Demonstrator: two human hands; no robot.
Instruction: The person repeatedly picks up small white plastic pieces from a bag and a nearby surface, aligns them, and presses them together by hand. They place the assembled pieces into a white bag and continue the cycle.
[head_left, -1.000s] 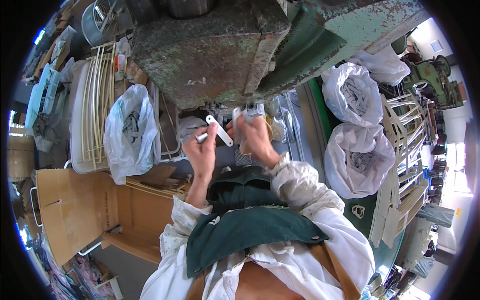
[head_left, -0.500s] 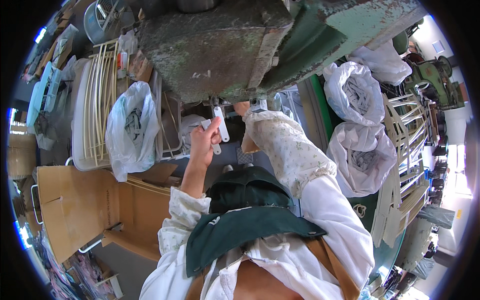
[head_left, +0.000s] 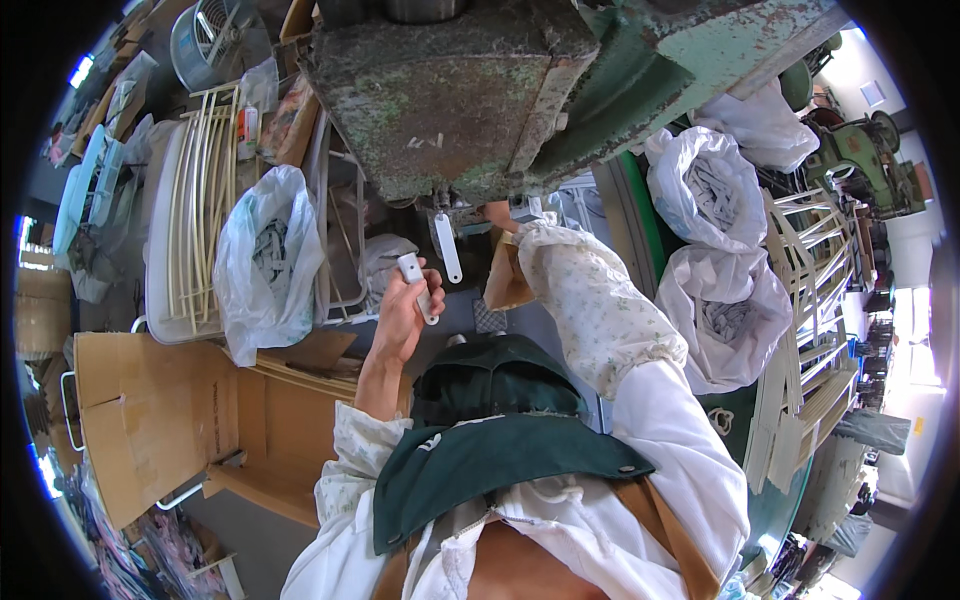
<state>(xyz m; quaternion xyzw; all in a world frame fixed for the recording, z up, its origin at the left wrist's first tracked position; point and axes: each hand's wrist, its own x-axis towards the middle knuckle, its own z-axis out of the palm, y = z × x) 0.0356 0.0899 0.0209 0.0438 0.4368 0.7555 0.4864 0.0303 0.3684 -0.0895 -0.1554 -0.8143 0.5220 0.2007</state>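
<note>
My left hand [head_left: 402,312] is closed around a flat white strip with rounded ends [head_left: 410,268], which pokes out above and below the fingers. Just up and right of it, a second white strip [head_left: 447,248] with a small hole near its lower end hangs from the underside of the worn green machine [head_left: 420,120], apart from my hand. My right hand [head_left: 497,214] reaches in under the machine's lower edge, beside a small metal part [head_left: 525,210]. Its fingers are hidden there, and a flowered sleeve cover [head_left: 595,290] wraps the forearm.
An open brown carton [head_left: 150,420] stands at the lower left. Near it are a white bag of grey pieces [head_left: 268,262] and a bin of long pale strips [head_left: 195,220]. On the right are two more filled bags [head_left: 712,190] and stacked pale slats [head_left: 800,380].
My left hand has come off the strip at the machine and drawn back toward me, still holding the other strip, now tilted differently. The right forearm has shifted slightly to the right.
</note>
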